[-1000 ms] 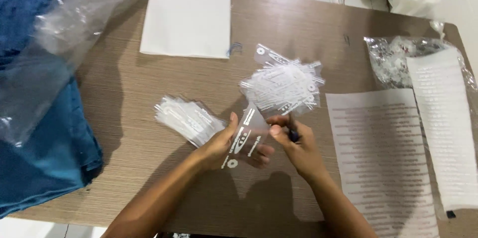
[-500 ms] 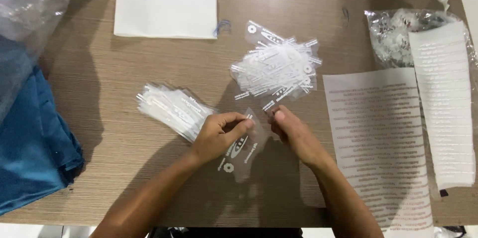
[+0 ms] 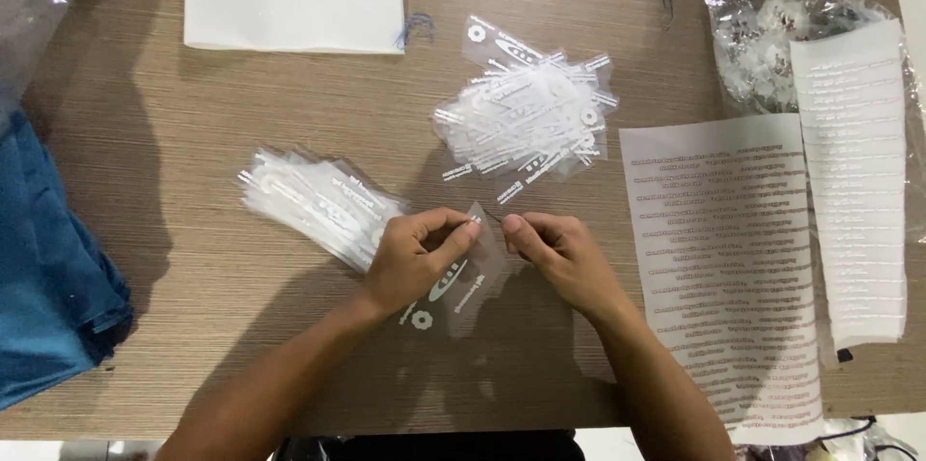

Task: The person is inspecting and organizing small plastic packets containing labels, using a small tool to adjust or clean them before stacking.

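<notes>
- Pinching the mouth of a small clear bag (image 3: 461,273) low on the worktop (image 3: 193,133), left hand (image 3: 410,263) fingers press together.
- Right hand (image 3: 559,258) fingers pinch something thin and dark at the opening; seemingly the filling step, calling for careful alignment.

A left hand (image 3: 417,263) and right hand (image 3: 558,257) are pinching one small clear printed bag (image 3: 461,278) over a wooden tabletop (image 3: 174,162), working between two heaps of similar bags (image 3: 529,114) (image 3: 318,203), beside printed label sheets (image 3: 725,258).
</notes>
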